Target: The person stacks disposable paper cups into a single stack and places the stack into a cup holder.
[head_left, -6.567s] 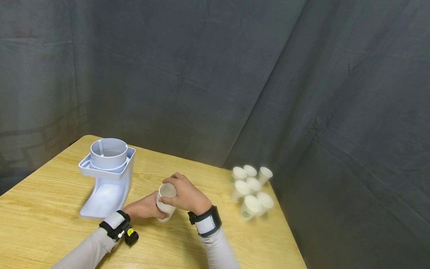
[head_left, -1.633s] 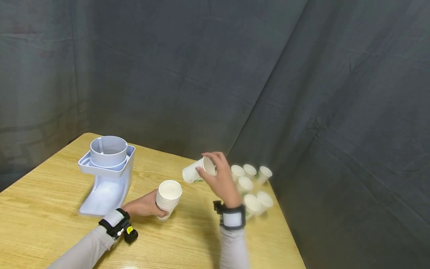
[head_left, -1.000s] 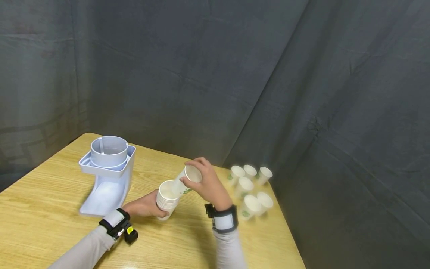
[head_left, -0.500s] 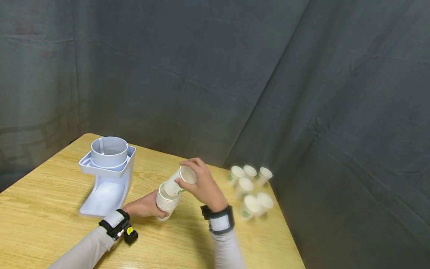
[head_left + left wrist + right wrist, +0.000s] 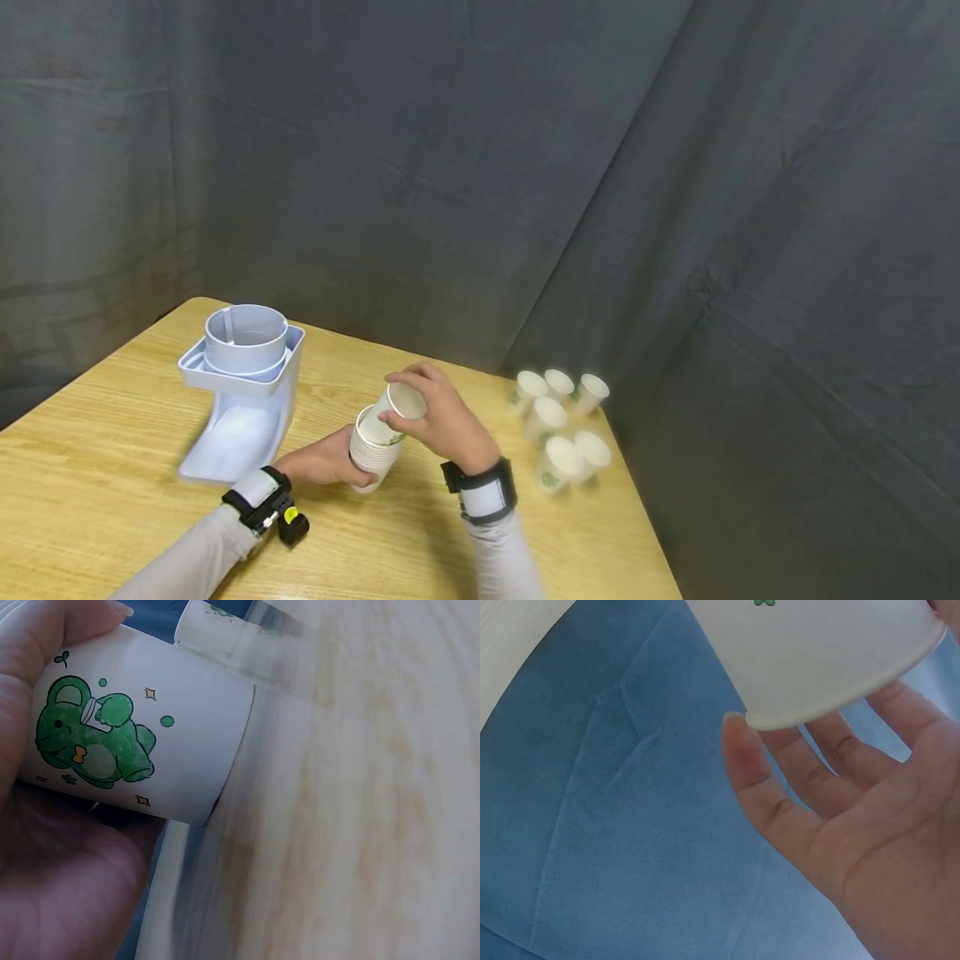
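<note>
My left hand (image 5: 327, 459) grips a stack of nested white paper cups (image 5: 372, 460) near the middle of the table. The left wrist view shows the lowest cup (image 5: 142, 724) with a green cartoon animal printed on its side, my fingers and thumb round it. With my right hand (image 5: 447, 418) I hold one more paper cup (image 5: 406, 402) by its rim, thumb on one side and fingers on the other. That cup leans, its lower end inside the stack's open mouth. The right wrist view shows the held cup's rim (image 5: 810, 720) at my fingertips.
Several white paper cups (image 5: 561, 457) stand in a loose group near the table's right edge. A pale blue-white plastic stand (image 5: 236, 437) with a round open holder (image 5: 247, 354) on top is on the left. Dark grey curtains (image 5: 420, 167) hang behind the table (image 5: 360, 550).
My right hand has carried a cup from near the group on the right, leftward and down into the stack's mouth. The group has one cup fewer. My left hand has barely moved.
</note>
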`<state>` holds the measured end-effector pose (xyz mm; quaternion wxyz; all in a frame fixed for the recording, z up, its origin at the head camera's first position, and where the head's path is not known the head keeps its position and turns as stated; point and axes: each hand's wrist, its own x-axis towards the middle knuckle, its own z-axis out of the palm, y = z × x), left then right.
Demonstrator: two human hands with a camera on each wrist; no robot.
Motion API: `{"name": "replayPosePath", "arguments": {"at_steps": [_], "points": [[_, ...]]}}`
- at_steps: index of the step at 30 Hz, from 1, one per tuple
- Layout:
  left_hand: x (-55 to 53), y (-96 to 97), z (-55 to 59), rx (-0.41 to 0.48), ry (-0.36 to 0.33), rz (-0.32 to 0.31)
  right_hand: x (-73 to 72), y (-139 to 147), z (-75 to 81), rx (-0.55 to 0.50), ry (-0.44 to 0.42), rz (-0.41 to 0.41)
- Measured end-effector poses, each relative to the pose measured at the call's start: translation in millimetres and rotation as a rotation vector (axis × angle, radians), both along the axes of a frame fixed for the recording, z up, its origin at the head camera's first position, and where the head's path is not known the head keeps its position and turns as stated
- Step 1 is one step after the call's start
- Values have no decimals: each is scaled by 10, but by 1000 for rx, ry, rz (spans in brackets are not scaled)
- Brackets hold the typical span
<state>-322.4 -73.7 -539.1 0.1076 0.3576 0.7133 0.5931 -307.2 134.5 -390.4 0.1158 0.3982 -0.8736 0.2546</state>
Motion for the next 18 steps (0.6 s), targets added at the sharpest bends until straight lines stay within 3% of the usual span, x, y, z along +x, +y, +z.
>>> {"name": "replayPosePath", "arguments": {"at_steps": [18], "points": [[-21,6,-10,-32,-6,12,27,-88,-39,133,-2,-26]]}}
